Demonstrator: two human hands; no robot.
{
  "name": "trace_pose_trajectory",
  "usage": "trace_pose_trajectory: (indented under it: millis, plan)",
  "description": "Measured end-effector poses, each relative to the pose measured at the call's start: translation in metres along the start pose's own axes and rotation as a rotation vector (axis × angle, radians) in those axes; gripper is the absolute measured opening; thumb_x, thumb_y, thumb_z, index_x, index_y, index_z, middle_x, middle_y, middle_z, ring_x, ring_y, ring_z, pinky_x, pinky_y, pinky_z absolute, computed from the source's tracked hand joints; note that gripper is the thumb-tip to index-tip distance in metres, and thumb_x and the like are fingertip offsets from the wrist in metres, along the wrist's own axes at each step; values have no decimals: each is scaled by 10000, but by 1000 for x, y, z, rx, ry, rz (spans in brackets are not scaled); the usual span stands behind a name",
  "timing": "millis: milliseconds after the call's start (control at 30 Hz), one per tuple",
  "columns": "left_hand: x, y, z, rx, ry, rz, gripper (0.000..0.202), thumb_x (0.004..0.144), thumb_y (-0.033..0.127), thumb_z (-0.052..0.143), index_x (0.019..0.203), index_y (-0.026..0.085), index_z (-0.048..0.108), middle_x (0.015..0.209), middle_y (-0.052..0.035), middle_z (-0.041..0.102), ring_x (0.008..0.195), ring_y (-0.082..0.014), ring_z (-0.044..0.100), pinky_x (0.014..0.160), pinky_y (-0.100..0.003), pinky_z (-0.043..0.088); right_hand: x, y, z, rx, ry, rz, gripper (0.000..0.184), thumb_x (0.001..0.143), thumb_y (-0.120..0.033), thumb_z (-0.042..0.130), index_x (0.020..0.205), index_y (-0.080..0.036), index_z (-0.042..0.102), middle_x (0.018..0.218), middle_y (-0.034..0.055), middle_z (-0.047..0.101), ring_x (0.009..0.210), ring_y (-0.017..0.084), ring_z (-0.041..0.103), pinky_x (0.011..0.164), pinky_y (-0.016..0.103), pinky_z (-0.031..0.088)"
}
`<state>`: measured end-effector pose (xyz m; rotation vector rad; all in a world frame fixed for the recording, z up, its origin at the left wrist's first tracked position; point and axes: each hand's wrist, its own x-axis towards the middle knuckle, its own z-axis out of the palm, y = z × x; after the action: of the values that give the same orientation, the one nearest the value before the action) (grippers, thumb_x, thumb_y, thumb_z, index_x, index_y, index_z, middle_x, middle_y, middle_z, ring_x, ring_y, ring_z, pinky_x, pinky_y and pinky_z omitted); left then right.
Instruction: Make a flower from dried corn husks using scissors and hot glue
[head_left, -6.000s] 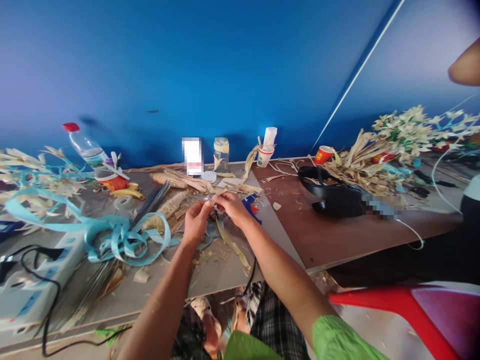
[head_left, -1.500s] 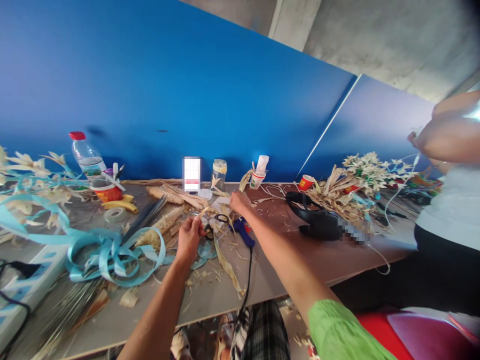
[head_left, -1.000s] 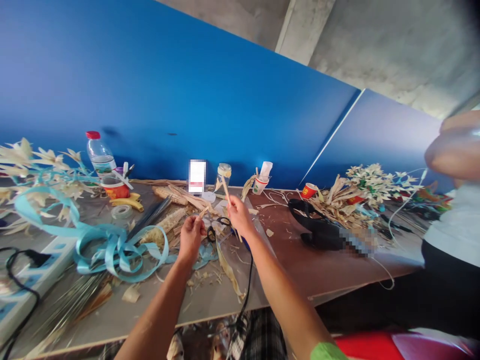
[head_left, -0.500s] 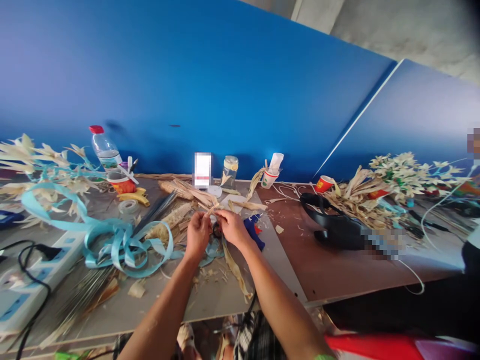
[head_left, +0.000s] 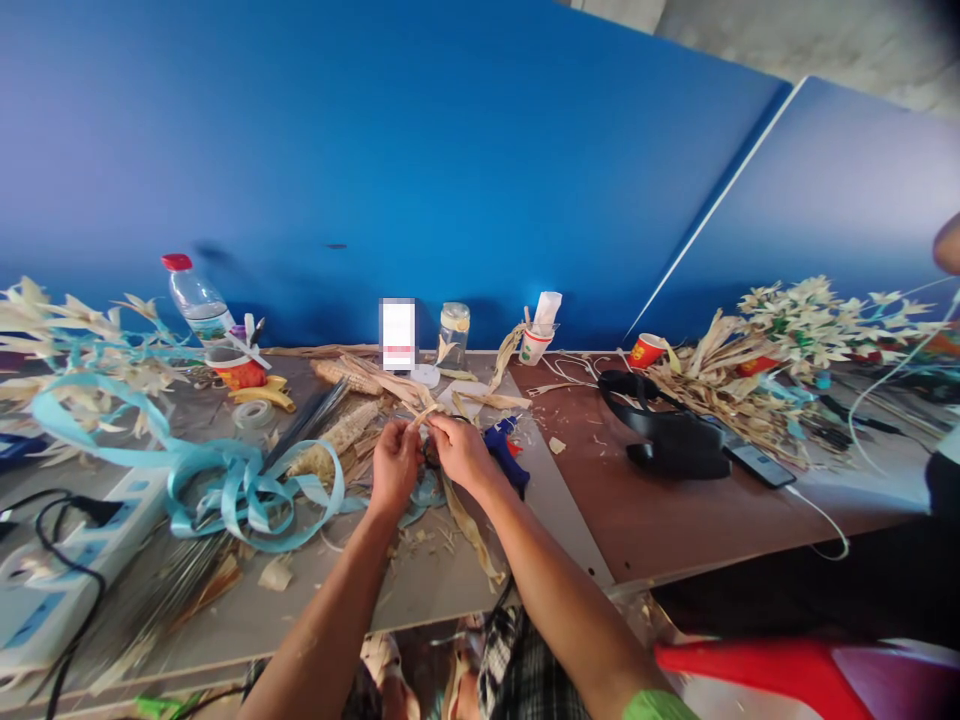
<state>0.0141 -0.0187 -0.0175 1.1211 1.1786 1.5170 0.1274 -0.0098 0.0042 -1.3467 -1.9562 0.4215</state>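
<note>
My left hand (head_left: 397, 462) and my right hand (head_left: 459, 452) meet over the middle of the table, fingers pinched on a strip of dried corn husk (head_left: 428, 411). Its lower part is hidden by my fingers. Just beyond them lie more dry husks and corn cobs (head_left: 346, 437). A blue glue gun (head_left: 508, 455) rests close to the right of my right hand. A long husk strip (head_left: 474, 535) trails on the table below my right wrist. Light blue ribbon (head_left: 225, 490) lies in loose loops to the left of my left hand.
Along the blue wall stand a red-capped bottle (head_left: 196, 300), paper cups (head_left: 535, 343) and a jar (head_left: 454, 335). Left are a power strip (head_left: 112, 545) and thin wires (head_left: 172, 575). Right are a black headset-like object (head_left: 667, 435), a phone (head_left: 757, 463) and husk flowers (head_left: 810, 335).
The view has shifted slightly, so the things on the table sit a little higher at the right. My hands stay together at the husk strip, with hardly any movement.
</note>
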Motion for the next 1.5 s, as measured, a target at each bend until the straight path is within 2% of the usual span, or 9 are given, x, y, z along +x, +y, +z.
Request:
trace_pose_trajectory:
  millis: [200, 333, 500, 633, 900, 1033, 1133, 1267, 1500]
  plan:
    - [-2, 1, 1, 16, -23, -43, 234, 769, 390, 543, 720, 171, 476, 537, 64, 458, 406, -57, 392, 414, -183, 323, 1, 0, 0, 46, 49, -49, 233, 836, -125, 409, 866, -182, 633, 800, 55, 680, 729, 159, 599, 693, 229, 413]
    - [-1, -1, 1, -5, -35, -52, 253, 758, 412, 554, 742, 168, 490, 532, 68, 452, 401, -56, 376, 404, -181, 320, 0, 0, -3, 86, 8, -68, 225, 847, -213, 433, 730, -168, 620, 683, 21, 631, 625, 126, 532, 616, 206, 380]
    - [-1, -3, 2, 10, -70, -44, 272, 761, 427, 550, 716, 166, 493, 516, 66, 439, 426, -62, 380, 422, -181, 328, 0, 1, -4, 98, -10, 6, 298, 865, -317, 441, 693, -154, 621, 627, 19, 603, 588, 112, 496, 573, 201, 341]
    - [-3, -3, 2, 13, -122, -31, 269, 772, 419, 540, 698, 165, 489, 520, 62, 438, 435, -61, 370, 430, -185, 308, 1, 1, -5, 97, -2, 70, 372, 861, -354, 429, 570, -156, 549, 520, -8, 500, 524, 99, 420, 528, 203, 299]
    - [-2, -1, 1, 155, -251, -27, 244, 752, 405, 544, 739, 162, 530, 532, 54, 461, 456, -80, 386, 445, -200, 301, 2, 3, -11, 153, -4, 189, 347, 819, -361, 437, 527, -174, 454, 505, -29, 404, 542, 103, 403, 509, 207, 266]
    - [-2, 0, -1, 296, -213, 51, 229, 764, 381, 518, 699, 163, 546, 533, 44, 479, 475, -88, 399, 472, -206, 308, 3, 6, -11, 161, -47, 212, 367, 829, -369, 409, 513, -182, 426, 484, -29, 392, 525, 106, 404, 512, 215, 267]
    - [-3, 2, -1, 385, -231, 126, 214, 798, 344, 472, 709, 167, 552, 563, 37, 499, 514, -96, 423, 508, -211, 321, 4, 9, -12, 189, -92, 246, 384, 837, -383, 395, 510, -186, 438, 471, -28, 407, 511, 111, 414, 512, 220, 274]
    - [-5, 7, -2, 515, -233, 180, 208, 813, 327, 453, 686, 177, 520, 567, 37, 492, 532, -103, 423, 537, -222, 320, 4, 12, -16, 326, -167, 318, 415, 835, -426, 392, 503, -184, 449, 439, -38, 401, 457, 101, 393, 490, 221, 277]
    - [-6, 5, -4, 527, -295, 307, 187, 829, 309, 438, 696, 184, 479, 579, 30, 500, 539, -107, 435, 548, -223, 324, 1, 11, -28, 541, -310, 414, 429, 809, -442, 428, 477, -170, 453, 359, -69, 317, 339, 53, 258, 403, 214, 199]
